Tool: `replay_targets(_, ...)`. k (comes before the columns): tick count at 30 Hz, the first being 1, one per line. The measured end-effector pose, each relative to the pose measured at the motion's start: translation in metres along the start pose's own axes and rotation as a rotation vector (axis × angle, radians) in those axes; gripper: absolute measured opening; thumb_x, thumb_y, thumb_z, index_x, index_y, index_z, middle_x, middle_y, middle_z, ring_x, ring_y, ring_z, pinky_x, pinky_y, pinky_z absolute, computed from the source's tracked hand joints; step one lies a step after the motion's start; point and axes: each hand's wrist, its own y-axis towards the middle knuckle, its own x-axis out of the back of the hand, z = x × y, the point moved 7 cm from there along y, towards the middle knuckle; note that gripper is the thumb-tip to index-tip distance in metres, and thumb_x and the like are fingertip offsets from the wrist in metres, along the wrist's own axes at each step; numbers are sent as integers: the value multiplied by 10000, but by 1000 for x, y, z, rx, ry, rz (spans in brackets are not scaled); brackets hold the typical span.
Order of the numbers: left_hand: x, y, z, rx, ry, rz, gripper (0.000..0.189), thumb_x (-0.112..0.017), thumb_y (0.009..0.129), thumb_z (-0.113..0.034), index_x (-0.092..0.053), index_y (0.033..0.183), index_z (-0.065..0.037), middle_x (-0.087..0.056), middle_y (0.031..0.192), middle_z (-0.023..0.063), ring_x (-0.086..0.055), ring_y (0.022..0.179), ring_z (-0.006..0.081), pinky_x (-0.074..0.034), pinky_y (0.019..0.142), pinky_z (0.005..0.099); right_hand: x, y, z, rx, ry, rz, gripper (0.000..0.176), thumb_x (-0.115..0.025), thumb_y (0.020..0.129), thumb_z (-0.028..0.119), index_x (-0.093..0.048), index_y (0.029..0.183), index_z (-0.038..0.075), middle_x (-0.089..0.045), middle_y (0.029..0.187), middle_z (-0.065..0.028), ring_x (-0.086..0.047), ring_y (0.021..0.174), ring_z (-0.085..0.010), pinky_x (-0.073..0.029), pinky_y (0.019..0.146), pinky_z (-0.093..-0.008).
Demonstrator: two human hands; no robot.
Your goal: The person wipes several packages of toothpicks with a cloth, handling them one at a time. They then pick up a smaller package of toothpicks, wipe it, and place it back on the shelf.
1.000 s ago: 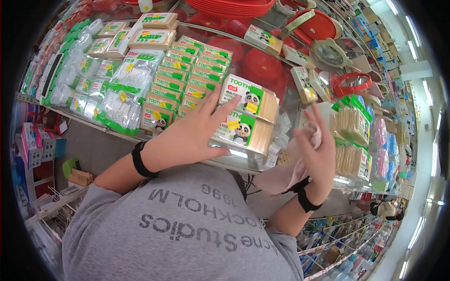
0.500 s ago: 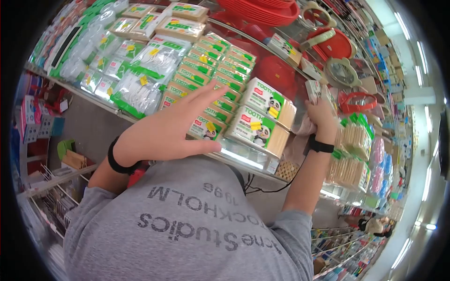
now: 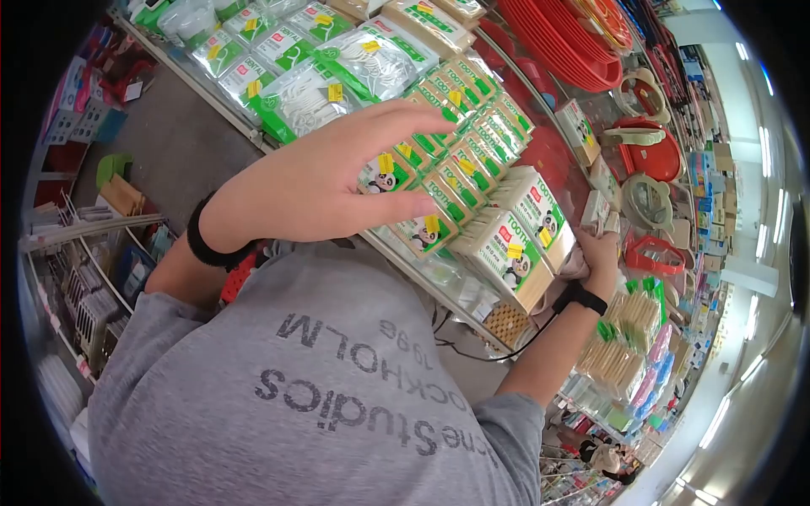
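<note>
Left hand (image 3: 314, 179) spread, right hand (image 3: 599, 255) perhaps curled

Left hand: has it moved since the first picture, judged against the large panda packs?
Yes. The left hand has shifted left, off the large panda packs, to over the smaller toothpick packs.

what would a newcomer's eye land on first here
Probably the green-and-white toothpick packs with pandas and yellow stickers, packed in rows around the middle, the left hand spread at their near edge. Next, likely the vivid red stacked plastic ware toward the top right, then the grey shirt with dark upside-down lettering filling the bottom.
</note>
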Motion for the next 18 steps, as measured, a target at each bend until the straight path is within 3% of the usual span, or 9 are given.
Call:
replay_targets(6, -38, 3, 6, 59, -174, 135, 635, -645, 924, -217, -366, 1448, 9, -452, 1431, 185, -480, 1264, 279, -392, 1039, 373, 7, -25, 11, 19, 91, 36, 687, -782, 701, 387, -567, 1134, -101, -668, 1021, -253, -661, 974, -346, -504, 850, -403)
replay_targets(8, -53, 4, 11, 88, -234, 156, 633, -612, 949, -221, -331, 1465, 13, -435, 1450, 189, -467, 1285, 277, -384, 1051, 370, 11, -38, 12, 61, 339, 84, 531, -720, 804, 350, -602, 1116, -63, -687, 993, -183, -662, 914, -249, -508, 807, -367)
replay_targets(10, -63, 10, 9, 117, -303, 184, 631, -579, 973, -224, -295, 1482, 17, -418, 1469, 192, -454, 1305, 275, -375, 1063, 367, 32, -70, 24, 87, 473, 75, 485, -675, 864, 332, -602, 1158, -47, -683, 1020, -158, -647, 929, -212, -503, 816, -350)
replay_targets(12, -79, 15, 13, 286, -490, 262, 620, -505, 1012, -249, -242, 1504, 19, -382, 1500, 194, -398, 1368, 270, -346, 1097, 372, 45, -102, 34, 116, 603, 66, 443, -630, 925, 314, -601, 1199, -32, -679, 1048, -134, -633, 944, -176, -497, 825, -333)
replay_targets(14, -86, 24, 4, 319, -556, 298, 623, -482, 1020, -261, -223, 1508, 26, -367, 1511, 191, -375, 1382, 256, -337, 1103, 359, 41, -129, 37, 83, 874, 117, 461, -556, 998, 286, -521, 1340, -22, -617, 1227, -151, -571, 1079, -157, -457, 928, -308)
replay_targets(15, -90, 29, 0, 353, -621, 323, 626, -459, 1029, -274, -205, 1513, 32, -351, 1521, 189, -351, 1397, 242, -328, 1109, 347, 37, -139, 37, 69, 887, 113, 461, -556, 998, 286, -521, 1340, -22, -617, 1227, -151, -571, 1079, -157, -457, 928, -308)
replay_targets(17, -102, 37, -2, 369, -651, 315, 638, -449, 1033, -283, -182, 1519, 33, -339, 1528, 178, -344, 1394, 223, -316, 1112, 332, 21, -160, 43, 94, 1239, 335, 550, -519, 1020, 279, -371, 1467, -5, -498, 1399, -186, -494, 1213, -183, -396, 1026, -311)
replay_targets(18, -109, 40, 0, 386, -696, 285, 650, -439, 1037, -292, -159, 1525, 33, -327, 1534, 168, -337, 1392, 205, -304, 1115, 318, 15, -169, 44, 168, 1283, 453, 578, -495, 1029, 253, -285, 1506, 1, -375, 1505, -205, -429, 1309, -204, -347, 1087, -324)
